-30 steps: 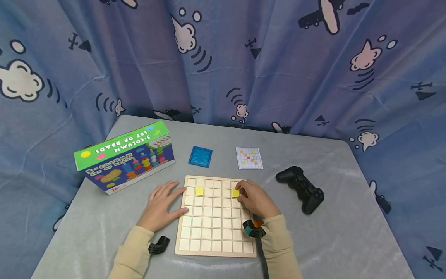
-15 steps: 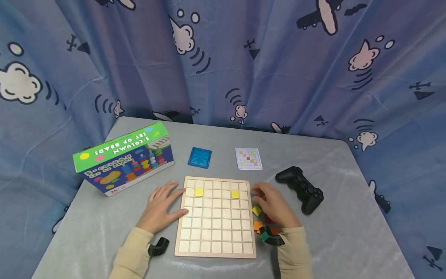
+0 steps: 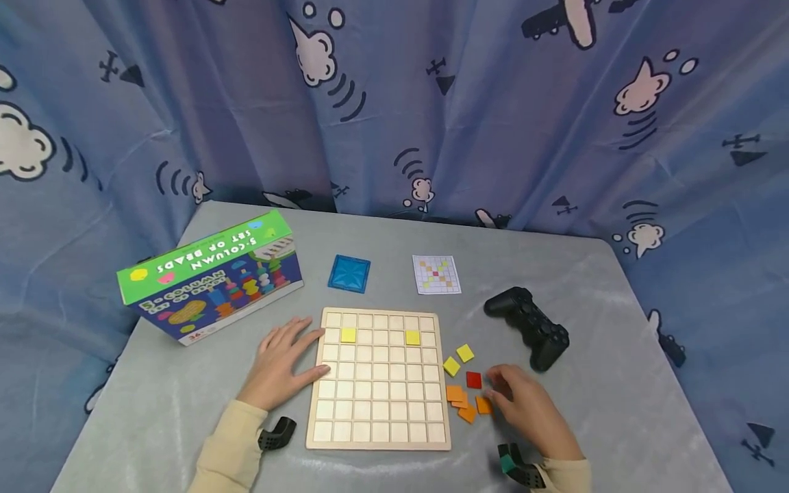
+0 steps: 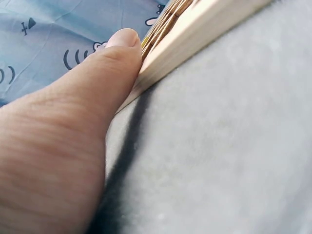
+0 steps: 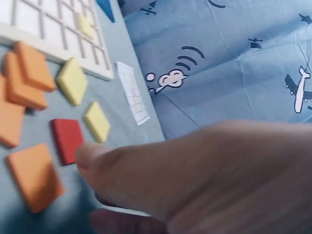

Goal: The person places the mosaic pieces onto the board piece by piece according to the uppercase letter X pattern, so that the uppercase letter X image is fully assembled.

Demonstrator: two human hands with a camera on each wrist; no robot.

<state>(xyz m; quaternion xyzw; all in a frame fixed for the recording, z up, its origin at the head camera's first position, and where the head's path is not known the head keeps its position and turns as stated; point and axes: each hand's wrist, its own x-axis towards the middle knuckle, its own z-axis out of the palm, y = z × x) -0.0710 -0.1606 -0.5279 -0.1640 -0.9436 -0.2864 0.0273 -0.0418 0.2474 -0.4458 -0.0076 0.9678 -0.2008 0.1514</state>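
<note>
A wooden grid board (image 3: pixel 379 446) lies on the grey table, with one yellow tile (image 3: pixel 348 335) and another yellow tile (image 3: pixel 412 337) seated in its second row from the back. My left hand (image 3: pixel 283 366) rests against the board's left edge, fingers spread; in the left wrist view the thumb (image 4: pixel 117 53) touches the rim. Right of the board lie two loose yellow tiles (image 3: pixel 465 352), a red tile (image 3: pixel 473 380) and several orange tiles (image 3: pixel 483 405). Just right of these is my right hand (image 3: pixel 527 407), loosely bent and holding nothing visible, a fingertip close by the red tile (image 5: pixel 67 141).
Behind the board are a blue square tray-like piece (image 3: pixel 348 274) and a printed card (image 3: pixel 436 274) with a coloured grid pattern. A black game controller (image 3: pixel 527 327) lies at the right. At the back left stands a green and blue toy box (image 3: pixel 212 277). A patterned curtain (image 3: pixel 382 116) hangs behind.
My right hand has let go of the yellow tile in the board's right part and moved right and toward me, uncovering the loose tiles. The left hand has kept its hold at the edge.
</note>
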